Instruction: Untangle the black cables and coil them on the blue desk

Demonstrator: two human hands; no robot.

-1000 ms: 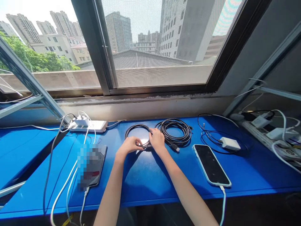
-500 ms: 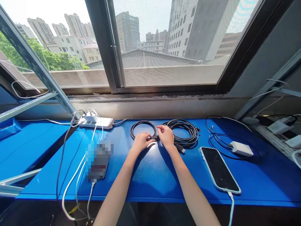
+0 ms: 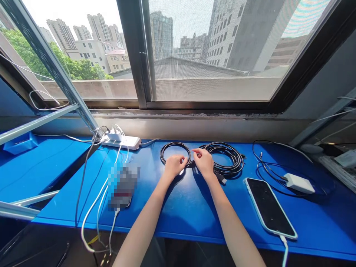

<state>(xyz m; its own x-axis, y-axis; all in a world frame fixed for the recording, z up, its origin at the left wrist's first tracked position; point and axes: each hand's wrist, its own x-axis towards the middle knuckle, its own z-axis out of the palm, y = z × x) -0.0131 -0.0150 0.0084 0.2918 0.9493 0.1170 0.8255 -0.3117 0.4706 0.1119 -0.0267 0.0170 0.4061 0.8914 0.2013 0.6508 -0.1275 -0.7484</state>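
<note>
A small ring of black cable [image 3: 161, 152] lies on the blue tabletop near the window. My left hand [image 3: 174, 165] is closed on its near right side, thumb and fingers together. Right of it, my right hand [image 3: 204, 162] has curled fingers on a dark piece of the black cable by the small connector [image 3: 191, 164] between both hands. The fingers partly hide what they grip. Behind and beside my right hand lies a larger, thicker coil of black cable [image 3: 238, 160]. Below that coil a black plug with a metal tip [image 3: 221, 179] sticks out.
A phone [image 3: 270, 207] on a white charging cable lies to the right, near a white adapter [image 3: 299, 184] with a thin black cord. At left stand a white power strip [image 3: 130, 142] and a blurred phone [image 3: 124, 189]. A metal frame [image 3: 62, 76] rises at far left.
The view has shifted, so everything on the table appears farther right. My hands stay at the same spot between the two coils, with only slight finger movement.
</note>
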